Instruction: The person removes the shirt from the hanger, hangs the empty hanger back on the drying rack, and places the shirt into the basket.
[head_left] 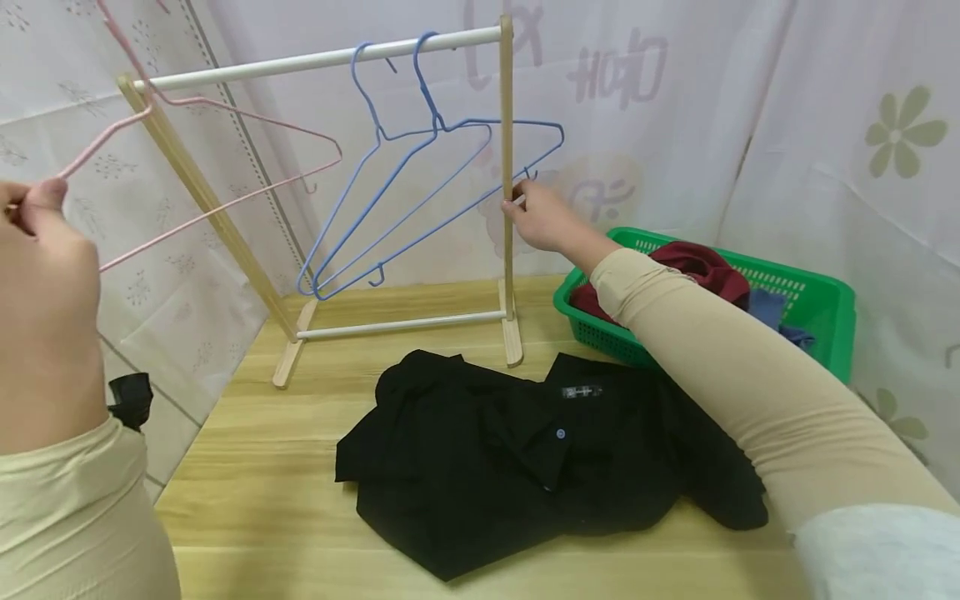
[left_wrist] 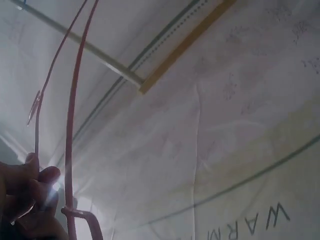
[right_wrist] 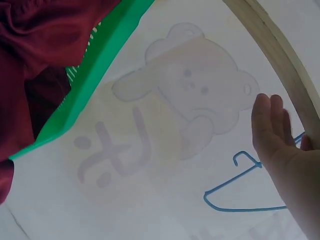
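At the left edge of the head view my left hand (head_left: 48, 250) grips a pink clothes hanger (head_left: 225, 200) by one shoulder, and the hanger is held up in front of the rack's left post. In the left wrist view its two thin bars (left_wrist: 72, 120) rise past my fingers. My right hand (head_left: 543, 218) pinches the right wooden post (head_left: 507, 100) of the clothes rack, thumb on the near side. Just behind that post passes the lower bar of a blue hanger (head_left: 420, 242). A second blue hanger (head_left: 341, 200) hangs close beside it from the white rail (head_left: 300, 65).
A black shirt (head_left: 465, 467) with a collar and button lies spread on the wooden table (head_left: 247, 467) before the rack. Behind my right forearm stands a green basket (head_left: 832, 325) with dark red cloth (head_left: 697, 267) and blue cloth (head_left: 767, 308). Patterned curtains (head_left: 825, 75) hang around.
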